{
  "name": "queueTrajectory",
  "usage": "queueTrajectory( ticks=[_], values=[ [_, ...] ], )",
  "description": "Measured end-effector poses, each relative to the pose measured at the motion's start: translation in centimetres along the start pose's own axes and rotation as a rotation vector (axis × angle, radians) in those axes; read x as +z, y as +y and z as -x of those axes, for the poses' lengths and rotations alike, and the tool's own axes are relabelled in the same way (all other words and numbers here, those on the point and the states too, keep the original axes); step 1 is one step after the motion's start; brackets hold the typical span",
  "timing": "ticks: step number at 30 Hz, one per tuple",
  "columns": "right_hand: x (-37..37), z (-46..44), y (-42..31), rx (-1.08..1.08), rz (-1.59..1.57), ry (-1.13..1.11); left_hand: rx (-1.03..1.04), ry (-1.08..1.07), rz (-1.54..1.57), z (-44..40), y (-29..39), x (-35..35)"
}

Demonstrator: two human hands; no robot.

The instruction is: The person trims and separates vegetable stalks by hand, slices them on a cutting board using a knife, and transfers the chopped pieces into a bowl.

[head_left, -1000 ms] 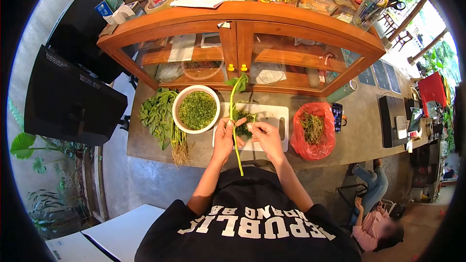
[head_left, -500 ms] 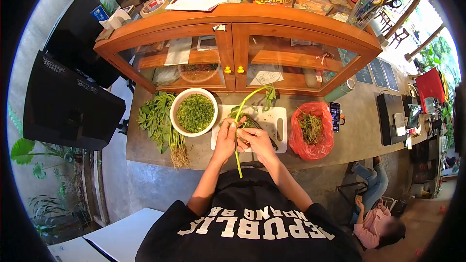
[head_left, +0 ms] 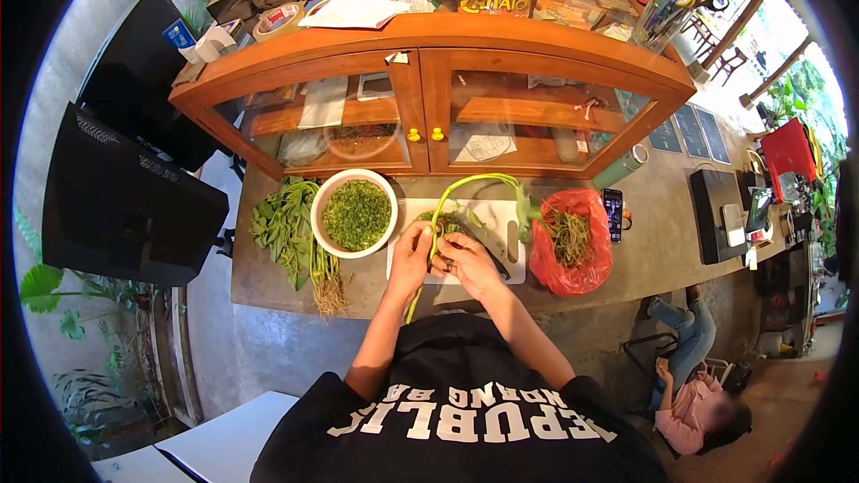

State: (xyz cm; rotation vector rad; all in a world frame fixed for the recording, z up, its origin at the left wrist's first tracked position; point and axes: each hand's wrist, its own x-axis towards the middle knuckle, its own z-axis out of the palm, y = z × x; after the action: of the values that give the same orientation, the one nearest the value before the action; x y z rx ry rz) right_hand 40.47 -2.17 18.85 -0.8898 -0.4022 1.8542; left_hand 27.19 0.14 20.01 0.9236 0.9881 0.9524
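My left hand (head_left: 412,257) is closed around a long green vegetable stem (head_left: 472,178), whose lower end sticks out below the fist toward my shirt. Its upper part arches to the right, ending in blurred leaves near the red bag. Against the left one, my right hand (head_left: 471,265) has its fingers pinched at the same stem. Both hands are above a white cutting board (head_left: 511,211) with chopped greens (head_left: 447,222) on it. A dark knife (head_left: 495,259) lies partly hidden behind my right hand. Left of the board stands a white bowl (head_left: 394,203) of finely chopped greens.
Leafy greens with roots (head_left: 291,224) lie left of the bowl. A red plastic bag (head_left: 577,283) of trimmings sits right of the board, beside a phone (head_left: 614,212). Behind is a glass-door wooden cabinet (head_left: 429,89). A seated person (head_left: 693,411) is at lower right.
The stem has bent over further, its leafy top swinging right toward the red bag and its lower end shifting left. Both hands stay nearly in place.
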Motion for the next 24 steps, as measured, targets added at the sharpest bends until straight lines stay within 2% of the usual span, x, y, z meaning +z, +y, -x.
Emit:
queueTrajectory(
  ticks=[2,4,6,10,12,14,16,21,22,24],
  values=[
    [-0.2,-0.2,0.3,-0.047,0.043,0.079,0.01,0.016,-0.054,0.0,-0.1,-0.2],
    [-0.7,-0.4,0.6,-0.189,0.277,0.094,0.019,0.033,-0.108,0.1,-0.2,-0.3],
    [-1.0,-0.5,0.5,-0.217,0.333,0.103,0.029,0.085,-0.117,0.0,-0.3,-0.2],
    [-1.6,-0.3,0.3,-0.257,0.495,0.091,-0.002,0.042,-0.172,0.1,-0.3,-0.8],
    [-1.6,-0.1,0.4,-0.271,0.508,0.096,0.08,0.031,-0.204,0.3,-0.2,-0.7],
    [-1.5,-0.1,0.3,-0.289,0.532,0.092,0.075,0.048,-0.27,0.7,0.2,-0.3],
    [-1.4,0.0,0.2,-0.286,0.535,0.093,0.072,0.068,-0.337,0.7,-0.1,-0.4],
    [-1.9,0.1,0.0,-0.251,0.549,0.085,0.24,0.054,-0.422,0.6,-1.2,-0.3],
    [-2.0,0.2,-0.3,-0.201,0.561,0.079,0.241,0.054,-0.422,0.7,-1.1,-0.2],
    [-2.2,0.2,-0.8,-0.15,0.574,0.07,0.116,-0.002,-0.382,1.0,-0.7,-0.2]
  ],
)
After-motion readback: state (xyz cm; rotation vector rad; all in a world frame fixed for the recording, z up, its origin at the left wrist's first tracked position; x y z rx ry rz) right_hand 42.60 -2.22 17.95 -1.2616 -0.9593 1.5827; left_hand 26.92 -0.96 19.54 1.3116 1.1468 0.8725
